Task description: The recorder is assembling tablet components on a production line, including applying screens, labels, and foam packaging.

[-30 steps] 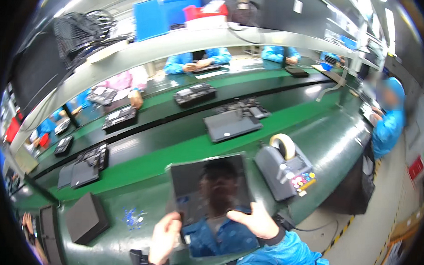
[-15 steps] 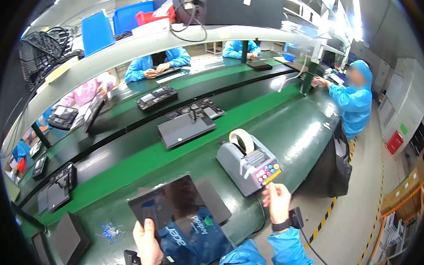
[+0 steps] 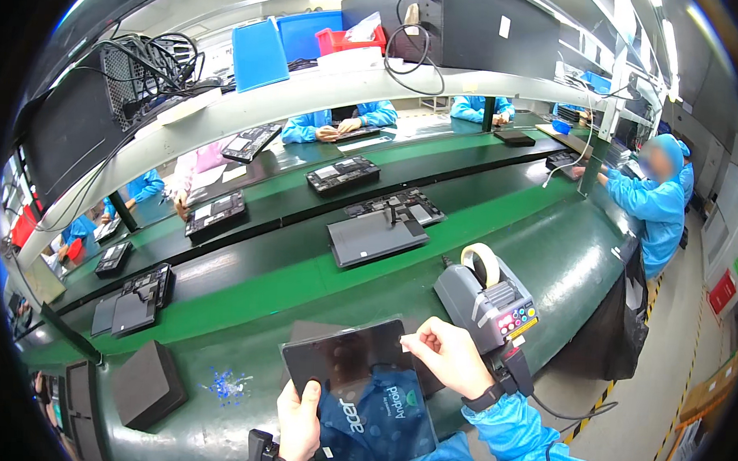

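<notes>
A black tablet (image 3: 352, 368), its dark glossy screen showing white lettering, tilts toward me above the bench edge. My left hand (image 3: 299, 419) grips its left side, thumb on the front and fingers hidden behind. At the tablet's upper right edge is my right hand (image 3: 448, 359), thumb and forefinger pinched on what looks like a small pale piece of tape (image 3: 405, 345). Just beyond that hand stands a grey tape dispenser (image 3: 472, 303) with coloured buttons, carrying a cream tape roll (image 3: 483, 265).
Dark foam blocks (image 3: 147, 383) and blue-white scraps (image 3: 226, 386) lie on the green bench (image 3: 301, 301). Opened devices, one with a grey cover (image 3: 377, 236), sit along the conveyor. Co-workers in blue work across it; another person (image 3: 650, 200) stands at right. A black bag (image 3: 618, 320) hangs off the bench end.
My right hand has moved left from the front of the tape dispenser to the tablet's upper right edge. The left hand keeps its hold. The whole view has shifted.
</notes>
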A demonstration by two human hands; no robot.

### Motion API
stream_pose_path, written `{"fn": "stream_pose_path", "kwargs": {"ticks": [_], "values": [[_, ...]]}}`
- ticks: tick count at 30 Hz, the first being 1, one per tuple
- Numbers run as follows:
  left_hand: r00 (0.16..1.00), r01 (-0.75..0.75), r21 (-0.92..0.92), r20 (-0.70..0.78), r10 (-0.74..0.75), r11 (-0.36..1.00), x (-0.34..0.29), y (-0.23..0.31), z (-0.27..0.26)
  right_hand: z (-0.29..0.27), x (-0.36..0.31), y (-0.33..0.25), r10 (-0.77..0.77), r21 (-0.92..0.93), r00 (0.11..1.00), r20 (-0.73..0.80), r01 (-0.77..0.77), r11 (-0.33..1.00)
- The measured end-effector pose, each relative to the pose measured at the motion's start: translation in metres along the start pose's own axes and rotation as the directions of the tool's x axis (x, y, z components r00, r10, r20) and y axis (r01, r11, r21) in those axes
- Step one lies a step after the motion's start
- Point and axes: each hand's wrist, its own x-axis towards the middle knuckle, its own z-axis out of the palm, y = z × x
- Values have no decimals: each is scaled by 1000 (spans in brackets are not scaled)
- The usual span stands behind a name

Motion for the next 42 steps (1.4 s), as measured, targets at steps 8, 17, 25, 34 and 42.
{"fn": "stream_pose_path", "kwargs": {"ticks": [8,17,25,34,42], "values": [[999,-19,-20,-46,18,1000,-1,2,-2,26,-5,-5,94,48,915,-391,-82,995],[994,-50,26,-99,52,998,-6,-12,-11,58,-19,-16,-109,-27,867,-486,110,994],[988,-46,42,-147,52,998,-19,-3,-33,79,-12,-9,-91,5,933,-348,99,995],[955,-81,60,-282,94,995,-38,5,-62,78,0,-51,129,260,939,318,-218,941],[766,-297,-55,-610,203,953,-22,34,-140,211,103,-132,-342,273,736,584,219,937]]}}
